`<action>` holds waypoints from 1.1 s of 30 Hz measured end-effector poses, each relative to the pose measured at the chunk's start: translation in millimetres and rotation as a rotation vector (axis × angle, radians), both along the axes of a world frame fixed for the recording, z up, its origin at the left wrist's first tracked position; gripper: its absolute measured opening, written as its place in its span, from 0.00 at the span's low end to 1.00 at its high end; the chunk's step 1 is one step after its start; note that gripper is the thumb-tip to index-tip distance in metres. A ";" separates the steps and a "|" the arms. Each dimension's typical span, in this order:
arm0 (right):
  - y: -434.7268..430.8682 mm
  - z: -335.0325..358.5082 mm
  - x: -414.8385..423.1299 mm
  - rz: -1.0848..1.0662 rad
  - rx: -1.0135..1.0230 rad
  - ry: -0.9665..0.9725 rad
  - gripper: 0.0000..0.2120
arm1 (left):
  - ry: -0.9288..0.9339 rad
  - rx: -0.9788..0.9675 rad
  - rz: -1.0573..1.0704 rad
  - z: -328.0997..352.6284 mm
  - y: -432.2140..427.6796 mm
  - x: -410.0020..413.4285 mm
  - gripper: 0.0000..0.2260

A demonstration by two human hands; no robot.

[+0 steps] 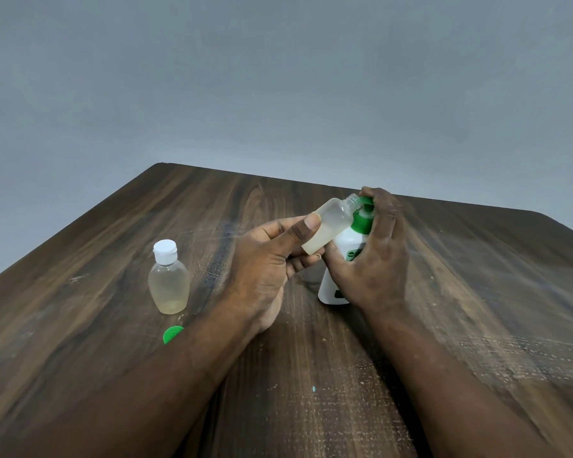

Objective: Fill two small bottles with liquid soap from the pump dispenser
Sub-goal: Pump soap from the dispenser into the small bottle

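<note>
My left hand (272, 259) grips a small uncapped translucent bottle (329, 224), tilted with its open neck up against the green pump nozzle. Some pale liquid lies in the bottle's lower end. My right hand (374, 252) wraps around the white pump dispenser (336, 279), which stands on the table; its fingers curl over the green pump head (363, 219). A second small clear bottle (168, 282) with a white flip cap stands upright to the left, holding pale yellowish liquid. A loose green cap (172, 333) lies on the table in front of it, partly hidden by my left forearm.
All of this sits on a dark wood-grain table (477, 309) with scuffed, flecked patches near the front. A plain grey wall lies behind. The table's far corner is at the upper left, its right edge at the far right.
</note>
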State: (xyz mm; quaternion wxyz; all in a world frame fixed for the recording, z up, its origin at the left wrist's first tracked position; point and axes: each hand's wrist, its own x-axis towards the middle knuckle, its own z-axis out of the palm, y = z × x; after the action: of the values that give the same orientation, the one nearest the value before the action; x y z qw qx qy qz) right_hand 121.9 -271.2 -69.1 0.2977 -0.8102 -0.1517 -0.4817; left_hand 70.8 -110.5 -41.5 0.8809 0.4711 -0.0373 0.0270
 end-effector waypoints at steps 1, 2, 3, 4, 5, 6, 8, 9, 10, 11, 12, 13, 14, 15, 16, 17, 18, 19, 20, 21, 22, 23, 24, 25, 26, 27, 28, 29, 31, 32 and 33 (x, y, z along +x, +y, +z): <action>0.0 0.0 -0.5 -0.008 -0.003 -0.005 0.38 | -0.004 0.002 0.003 0.3 0.3 0.2 0.21; 0.2 -0.3 -1.1 -0.018 -0.010 -0.004 0.38 | -0.007 0.005 0.007 0.7 0.6 0.3 0.21; 0.4 -0.8 -1.8 -0.025 -0.018 0.000 0.38 | -0.007 0.005 0.014 0.8 1.3 0.2 0.21; 0.5 -1.2 -2.6 -0.026 -0.021 0.001 0.38 | -0.006 0.005 0.019 0.9 1.9 0.2 0.21; 0.5 -1.7 -3.2 -0.026 -0.021 -0.001 0.38 | -0.006 0.003 0.022 1.1 2.6 0.0 0.21; 0.4 -2.1 -3.3 -0.026 -0.022 -0.003 0.38 | -0.005 0.002 0.023 0.8 3.0 0.0 0.21; 0.3 -1.9 -2.0 -0.019 -0.023 0.005 0.38 | -0.005 0.000 0.021 -0.1 3.0 0.3 0.21; 0.1 -1.7 -0.7 -0.016 -0.022 0.012 0.39 | -0.005 0.001 0.018 -0.4 2.8 0.5 0.21; -0.2 -1.6 0.7 -0.012 -0.018 0.020 0.39 | -0.007 0.000 0.011 -0.4 2.6 0.5 0.21; -0.5 -1.1 1.8 -0.006 -0.013 0.026 0.40 | -0.009 -0.003 0.004 -0.3 2.6 0.5 0.22; -0.7 -0.8 2.5 0.002 -0.007 0.029 0.40 | -0.011 -0.008 -0.002 -0.3 2.5 0.3 0.22; -0.8 -0.4 2.5 0.007 -0.003 0.029 0.41 | -0.010 -0.014 -0.006 -0.3 2.3 0.1 0.22; -0.7 -0.2 2.2 0.006 -0.003 0.026 0.41 | -0.007 -0.020 -0.009 -0.2 2.0 -0.1 0.22; -0.7 -0.4 1.7 0.000 -0.004 0.022 0.41 | -0.001 -0.028 -0.011 -0.3 1.3 -0.4 0.21; -0.6 -0.6 1.3 -0.004 -0.005 0.016 0.40 | 0.005 -0.035 -0.013 -0.3 0.5 -0.7 0.20; -0.5 -0.7 1.1 -0.008 -0.005 0.011 0.40 | 0.010 -0.043 -0.015 -0.4 -0.4 -1.1 0.20; -0.2 -0.3 1.0 -0.010 -0.004 0.009 0.40 | 0.014 -0.050 -0.016 -0.3 -1.2 -1.2 0.20; 0.1 0.1 0.7 -0.011 -0.001 0.009 0.39 | 0.018 -0.054 -0.017 0.2 -1.9 -1.3 0.19; 0.2 0.2 0.6 -0.011 0.002 0.007 0.39 | 0.022 -0.057 -0.017 0.7 -2.5 -1.6 0.19; 0.3 0.1 0.5 -0.009 0.002 -0.001 0.38 | 0.025 -0.057 -0.016 1.2 -2.7 -1.9 0.19; 0.3 -0.3 0.0 -0.010 0.000 -0.009 0.37 | 0.029 -0.058 -0.015 1.7 -2.9 -2.2 0.19; 0.4 -0.9 -0.5 -0.013 -0.001 -0.012 0.37 | 0.032 -0.058 -0.013 2.0 -3.0 -2.5 0.20; 0.8 -1.5 -0.9 -0.016 0.000 -0.007 0.37 | 0.034 -0.059 -0.011 2.3 -2.9 -2.8 0.20; 1.1 -1.6 -1.2 -0.018 0.003 0.001 0.38 | 0.036 -0.060 -0.010 2.4 -2.5 -3.1 0.20; 1.6 -1.7 -0.9 -0.019 0.002 0.010 0.39 | 0.038 -0.061 -0.007 2.6 -2.0 -3.1 0.21; 1.9 -1.6 -0.5 -0.018 -0.001 0.016 0.40 | 0.039 -0.061 -0.005 2.9 -1.4 -2.9 0.22; 1.6 -1.4 0.0 -0.013 -0.006 0.019 0.40 | 0.039 -0.060 -0.005 3.2 -0.7 -2.6 0.23; 1.4 -0.9 0.6 -0.005 -0.011 0.019 0.40 | 0.039 -0.059 -0.008 3.6 -0.1 -2.4 0.24; 0.5 0.7 0.9 0.009 -0.018 0.014 0.40 | 0.038 -0.058 -0.024 4.1 0.4 -2.8 0.25; 0.3 1.4 0.8 0.014 -0.019 0.011 0.40 | 0.038 -0.059 -0.031 4.2 0.3 -3.1 0.25; 0.2 1.8 0.5 0.018 -0.019 0.011 0.40 | 0.038 -0.062 -0.035 4.0 0.0 -3.7 0.26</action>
State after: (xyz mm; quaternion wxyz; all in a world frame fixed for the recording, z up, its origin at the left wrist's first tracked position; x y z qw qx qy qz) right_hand 122.4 -271.0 -67.3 0.2953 -0.8140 -0.1620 -0.4731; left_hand 67.1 -110.5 -37.5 0.8960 0.4431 -0.0277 0.0039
